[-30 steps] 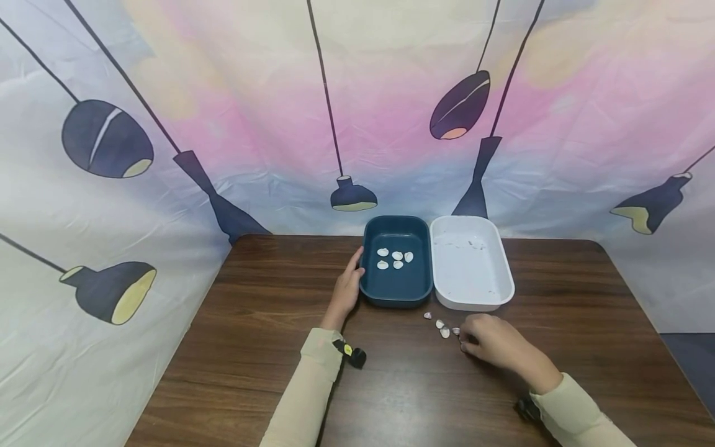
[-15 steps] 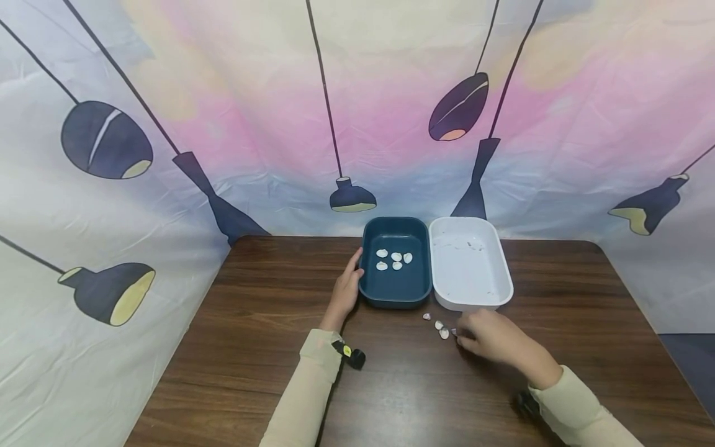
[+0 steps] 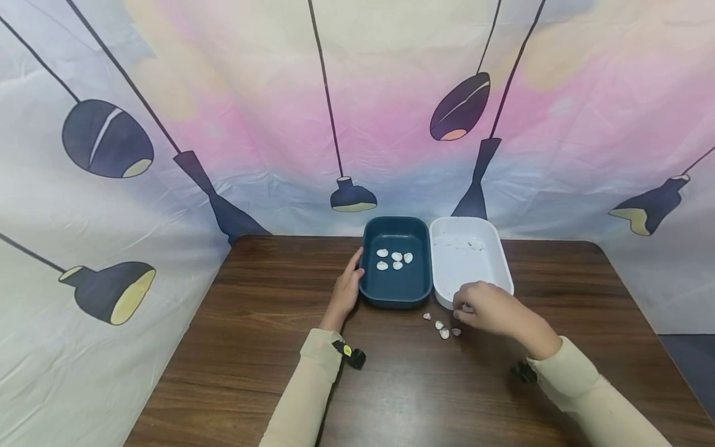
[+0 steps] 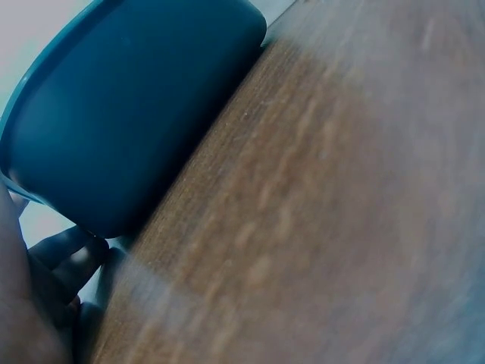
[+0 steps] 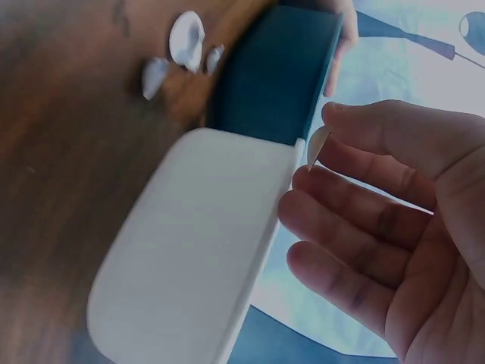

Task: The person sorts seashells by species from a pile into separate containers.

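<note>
My right hand [image 3: 487,308] is raised over the near edge of the white tray [image 3: 468,254]. In the right wrist view, its thumb and index finger pinch a small, thin, pale seashell [image 5: 318,147], seen edge-on above the white rim. My left hand [image 3: 344,290] rests against the left side of the dark teal tray [image 3: 395,290], with fingers extended along its wall. In the left wrist view, fingers [image 4: 76,258] touch the teal tray's lower corner. Several white seashells [image 3: 397,256] lie inside the teal tray. Several loose shells [image 3: 444,333] lie on the table in front of the trays.
Both trays stand side by side at the back of the brown wooden table [image 3: 268,298]. Small dark bits lie on the white tray's floor. Behind the table hangs a cloth [image 3: 268,112] printed with lamps. A black wrist camera [image 3: 355,358] is on my left wrist.
My right hand has picked up a shell from the near table and moved up and away from me to the white tray's front edge. The left hand has stayed in place.
</note>
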The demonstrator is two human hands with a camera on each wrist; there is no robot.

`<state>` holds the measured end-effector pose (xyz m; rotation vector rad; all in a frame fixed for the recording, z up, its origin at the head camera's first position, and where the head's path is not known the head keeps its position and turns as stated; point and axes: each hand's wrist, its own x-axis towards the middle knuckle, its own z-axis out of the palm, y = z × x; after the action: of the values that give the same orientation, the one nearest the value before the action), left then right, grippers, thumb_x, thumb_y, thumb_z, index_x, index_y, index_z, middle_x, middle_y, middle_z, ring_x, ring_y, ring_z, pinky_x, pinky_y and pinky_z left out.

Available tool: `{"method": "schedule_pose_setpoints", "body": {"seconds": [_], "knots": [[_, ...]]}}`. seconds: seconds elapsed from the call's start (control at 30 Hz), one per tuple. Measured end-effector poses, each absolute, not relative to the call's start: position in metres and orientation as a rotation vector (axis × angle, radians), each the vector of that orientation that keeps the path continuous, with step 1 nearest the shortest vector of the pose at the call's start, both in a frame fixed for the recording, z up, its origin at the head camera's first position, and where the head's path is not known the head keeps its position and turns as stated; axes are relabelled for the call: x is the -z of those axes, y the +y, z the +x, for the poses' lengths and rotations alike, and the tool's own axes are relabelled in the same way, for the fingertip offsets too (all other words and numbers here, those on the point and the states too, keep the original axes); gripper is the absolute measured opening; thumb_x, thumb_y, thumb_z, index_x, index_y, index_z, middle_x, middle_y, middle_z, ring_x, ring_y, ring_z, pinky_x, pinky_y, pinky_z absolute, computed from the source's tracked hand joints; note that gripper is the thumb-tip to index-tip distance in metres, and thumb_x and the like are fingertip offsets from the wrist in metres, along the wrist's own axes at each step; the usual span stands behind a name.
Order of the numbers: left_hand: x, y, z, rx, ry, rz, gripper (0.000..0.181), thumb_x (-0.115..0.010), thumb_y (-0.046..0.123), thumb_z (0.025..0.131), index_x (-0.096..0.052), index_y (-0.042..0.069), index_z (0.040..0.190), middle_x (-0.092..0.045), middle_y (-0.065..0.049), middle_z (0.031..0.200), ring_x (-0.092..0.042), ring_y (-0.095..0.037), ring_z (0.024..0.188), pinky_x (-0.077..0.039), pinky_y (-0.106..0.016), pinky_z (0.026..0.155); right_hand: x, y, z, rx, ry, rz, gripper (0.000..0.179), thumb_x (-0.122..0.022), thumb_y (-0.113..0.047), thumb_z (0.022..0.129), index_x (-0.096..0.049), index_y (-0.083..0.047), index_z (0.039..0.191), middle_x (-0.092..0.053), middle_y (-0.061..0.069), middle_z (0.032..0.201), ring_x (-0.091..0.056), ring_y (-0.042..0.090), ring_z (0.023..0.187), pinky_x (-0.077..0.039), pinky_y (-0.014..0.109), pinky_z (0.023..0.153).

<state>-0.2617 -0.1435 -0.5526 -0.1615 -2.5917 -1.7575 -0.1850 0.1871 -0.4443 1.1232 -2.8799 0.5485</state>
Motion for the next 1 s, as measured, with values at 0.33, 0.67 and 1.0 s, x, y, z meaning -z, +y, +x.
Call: {"method": "schedule_pose_setpoints", "body": {"seconds": [0.33,0.67,1.0], "knots": [[0.552,-0.143,-0.262,1.763,-2.581,-0.145,0.059,-0.036,0.031,0.107,-0.035,0.034,0.166,-0.036,-0.001,0.17,-0.032,-0.03,0.156,-0.026,-0.06,0.123,0.433,0.187,-0.22,-0.536,-2.879,1.108,0.009,-0.078,-0.004,0.085,-0.079,-0.012,0.081,-0.073,-0.005,0.081,-0.068,0.017,0.078,-0.058,0.043,0.075],[0.552,-0.142,-0.262,1.744,-2.588,-0.148,0.058,-0.035,0.031,0.108,-0.035,0.034,0.166,-0.036,0.0,0.169,-0.033,-0.03,0.155,-0.027,-0.059,0.123,0.44,0.183,-0.256,-0.517,-2.939,1.022,0.014,-0.074,-0.002,0.087,-0.078,-0.012,0.078,-0.067,-0.007,0.071,-0.05,0.012,0.065,-0.051,0.05,0.079],[0.553,-0.143,-0.262,1.757,-2.595,-0.146,0.059,-0.035,0.031,0.108,-0.035,0.033,0.167,-0.035,0.001,0.17,-0.031,-0.028,0.156,-0.026,-0.058,0.123,0.458,0.187,-0.293,-0.543,-3.037,0.908,0.008,-0.073,-0.003,0.09,-0.081,-0.005,0.087,-0.077,0.005,0.087,-0.072,0.027,0.085,-0.058,0.049,0.081]]}}
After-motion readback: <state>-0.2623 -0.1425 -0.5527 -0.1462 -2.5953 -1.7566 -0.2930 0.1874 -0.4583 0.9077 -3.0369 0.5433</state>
